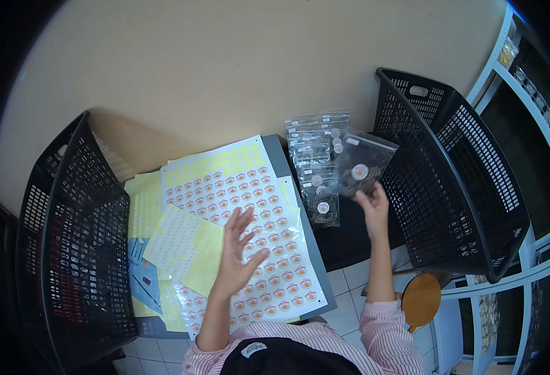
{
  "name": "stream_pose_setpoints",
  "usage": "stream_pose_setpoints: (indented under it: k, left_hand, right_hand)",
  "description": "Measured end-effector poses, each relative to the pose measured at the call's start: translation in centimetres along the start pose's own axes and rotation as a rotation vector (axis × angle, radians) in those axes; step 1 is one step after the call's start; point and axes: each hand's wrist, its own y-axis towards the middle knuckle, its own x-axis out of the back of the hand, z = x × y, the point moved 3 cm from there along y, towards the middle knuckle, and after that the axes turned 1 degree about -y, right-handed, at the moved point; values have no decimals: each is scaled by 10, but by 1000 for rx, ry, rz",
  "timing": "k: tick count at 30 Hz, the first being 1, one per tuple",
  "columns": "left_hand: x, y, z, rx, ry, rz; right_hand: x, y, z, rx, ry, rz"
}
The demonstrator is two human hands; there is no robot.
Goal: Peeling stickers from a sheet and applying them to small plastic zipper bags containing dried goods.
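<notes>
Pinched at its lower edge by my right hand [374, 208] is a clear zip bag [368, 152] with a round sticker and dark coiled items inside. It hangs just right of overlapping rows of similar zip bags [310, 161] on a black surface. My left hand [238, 253], fingers spread and holding nothing, is over a large sheet of round stickers [265, 229]. Yellow backing shows along that sheet's far end, where stickers are gone. Left of this hand, a smaller sheet of white labels [176, 241] lies tilted on top, partly peeled to its yellow backing.
Black perforated plastic baskets stand at the left [83, 225] and right [425, 173]; the left one holds packaged goods. A grey tabletop [322, 281] carries the sheets, against a beige wall [237, 70]. A round wooden stool [421, 300] and white shelving [514, 286] are at right.
</notes>
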Motion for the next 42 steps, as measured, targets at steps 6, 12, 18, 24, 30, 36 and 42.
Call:
stream_pose_setpoints:
  k: [6,12,18,24,30,36,42]
  left_hand:
    - [47,-20,-28,-5,126,-198]
    - [91,-63,-55,-1,232,-396]
    - [105,-87,-70,-20,347,-539]
    - [116,-102,-69,-44,373,-612]
    - [117,-112,-79,-81,399,-627]
    - [131,-161,-104,-192,299,-602]
    - [167,-231,-128,-440,262,-450]
  right_hand:
    - [75,75,-98,-101,-204,-54]
    - [68,112,-162,-87,-340,22]
    - [70,124,-178,-45,-784,-67]
    - [58,113,-164,19,-861,-106]
    - [75,108,-144,12,-1027,-138]
    - [63,123,-66,253,-1018,-217]
    - [-48,131,80,680,-678,-304]
